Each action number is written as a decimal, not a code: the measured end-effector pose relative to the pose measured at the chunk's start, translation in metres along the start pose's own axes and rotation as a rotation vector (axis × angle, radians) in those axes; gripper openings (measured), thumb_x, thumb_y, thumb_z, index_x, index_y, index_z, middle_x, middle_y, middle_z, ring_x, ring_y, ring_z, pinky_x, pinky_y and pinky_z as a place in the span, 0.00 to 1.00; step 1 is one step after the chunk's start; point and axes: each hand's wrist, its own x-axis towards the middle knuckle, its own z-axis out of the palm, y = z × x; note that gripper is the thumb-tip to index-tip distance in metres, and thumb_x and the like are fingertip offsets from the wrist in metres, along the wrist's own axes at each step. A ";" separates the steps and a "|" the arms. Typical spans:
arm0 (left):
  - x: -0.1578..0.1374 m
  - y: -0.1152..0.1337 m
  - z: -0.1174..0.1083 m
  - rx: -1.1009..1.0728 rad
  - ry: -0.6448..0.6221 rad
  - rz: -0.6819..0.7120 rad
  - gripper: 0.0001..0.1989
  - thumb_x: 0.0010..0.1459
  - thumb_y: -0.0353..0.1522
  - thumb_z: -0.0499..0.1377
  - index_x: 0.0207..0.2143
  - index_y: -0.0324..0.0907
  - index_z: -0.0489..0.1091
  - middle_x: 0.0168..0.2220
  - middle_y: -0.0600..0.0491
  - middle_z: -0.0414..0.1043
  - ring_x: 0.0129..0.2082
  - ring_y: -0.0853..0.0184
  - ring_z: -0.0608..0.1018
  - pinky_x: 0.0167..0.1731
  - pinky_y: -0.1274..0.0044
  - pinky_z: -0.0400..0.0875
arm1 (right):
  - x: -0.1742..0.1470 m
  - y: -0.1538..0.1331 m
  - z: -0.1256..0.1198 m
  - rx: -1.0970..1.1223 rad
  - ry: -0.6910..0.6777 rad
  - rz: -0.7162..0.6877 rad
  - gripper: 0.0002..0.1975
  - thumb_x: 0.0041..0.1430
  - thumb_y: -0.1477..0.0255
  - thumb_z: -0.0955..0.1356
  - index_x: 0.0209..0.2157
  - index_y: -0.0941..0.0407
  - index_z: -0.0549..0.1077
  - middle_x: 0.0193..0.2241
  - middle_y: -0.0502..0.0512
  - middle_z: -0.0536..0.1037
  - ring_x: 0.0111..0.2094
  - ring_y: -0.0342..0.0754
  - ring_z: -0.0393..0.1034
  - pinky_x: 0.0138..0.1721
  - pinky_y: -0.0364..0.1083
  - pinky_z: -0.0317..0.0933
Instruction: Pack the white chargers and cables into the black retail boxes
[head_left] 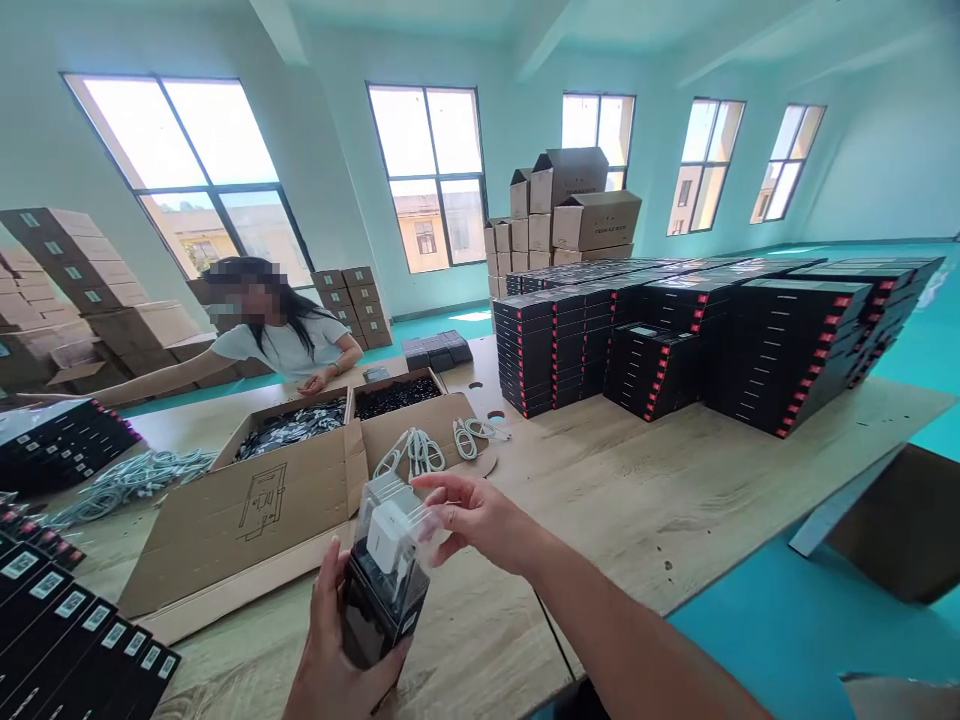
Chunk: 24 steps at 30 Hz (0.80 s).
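My left hand (334, 655) is wrapped around a small black box (369, 612), held tilted above the table near its front edge. A clear plastic tray (411, 505) sticks out of the box's upper end, with a white charger block (384, 537) inside it. The fingers of my right hand (480, 522) pinch the tray's upper right edge. How far the tray reaches down inside the box is hidden. Just beyond lie coiled white cables (411, 453) on a cardboard flap.
Stacks of black boxes (525, 350) stand at the right of the wooden table (600, 480). Open cartons of small parts (296, 430) sit in the middle; more black boxes (67, 630) line the left. A co-worker (281, 335) sits across, one arm stretched sideways.
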 end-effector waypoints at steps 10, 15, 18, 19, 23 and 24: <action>-0.013 -0.012 0.025 -0.229 0.205 -0.061 0.68 0.41 0.38 0.75 0.72 0.58 0.31 0.66 0.41 0.56 0.63 0.47 0.70 0.61 0.50 0.64 | 0.044 0.002 0.010 -0.524 -0.266 0.211 0.32 0.48 0.81 0.68 0.57 0.53 0.74 0.36 0.49 0.79 0.27 0.41 0.73 0.26 0.37 0.69; -0.013 -0.006 0.013 -0.299 0.282 -0.043 0.67 0.40 0.37 0.75 0.72 0.61 0.34 0.71 0.42 0.48 0.67 0.46 0.64 0.60 0.52 0.67 | 0.036 0.004 0.020 -0.971 -0.202 -0.198 0.23 0.57 0.82 0.63 0.50 0.54 0.80 0.36 0.52 0.82 0.30 0.42 0.73 0.29 0.37 0.64; -0.005 0.005 -0.005 -0.299 0.222 -0.028 0.55 0.44 0.36 0.74 0.69 0.58 0.48 0.72 0.44 0.51 0.66 0.49 0.67 0.51 0.64 0.77 | 0.025 0.007 0.019 -0.972 -0.223 -0.372 0.20 0.62 0.80 0.61 0.48 0.54 0.80 0.39 0.53 0.83 0.37 0.45 0.76 0.38 0.41 0.68; -0.003 0.008 -0.011 -0.299 0.227 -0.036 0.48 0.44 0.36 0.74 0.65 0.55 0.55 0.70 0.43 0.55 0.65 0.51 0.68 0.49 0.66 0.79 | 0.022 0.011 0.018 -0.933 -0.193 -0.399 0.18 0.64 0.79 0.61 0.48 0.55 0.80 0.40 0.54 0.83 0.39 0.46 0.77 0.39 0.42 0.69; 0.000 0.009 -0.015 -0.328 0.359 0.017 0.31 0.41 0.36 0.76 0.45 0.48 0.66 0.58 0.46 0.72 0.57 0.56 0.76 0.45 0.72 0.79 | 0.014 0.041 0.020 -0.632 0.011 -0.379 0.09 0.62 0.68 0.69 0.43 0.55 0.75 0.49 0.59 0.80 0.45 0.50 0.78 0.41 0.45 0.74; 0.001 0.011 -0.007 -0.332 0.388 0.049 0.29 0.41 0.37 0.76 0.43 0.47 0.66 0.55 0.47 0.73 0.55 0.57 0.77 0.44 0.72 0.79 | 0.011 0.048 0.021 -0.577 0.038 -0.366 0.10 0.59 0.65 0.72 0.41 0.54 0.75 0.50 0.59 0.79 0.46 0.52 0.78 0.42 0.47 0.75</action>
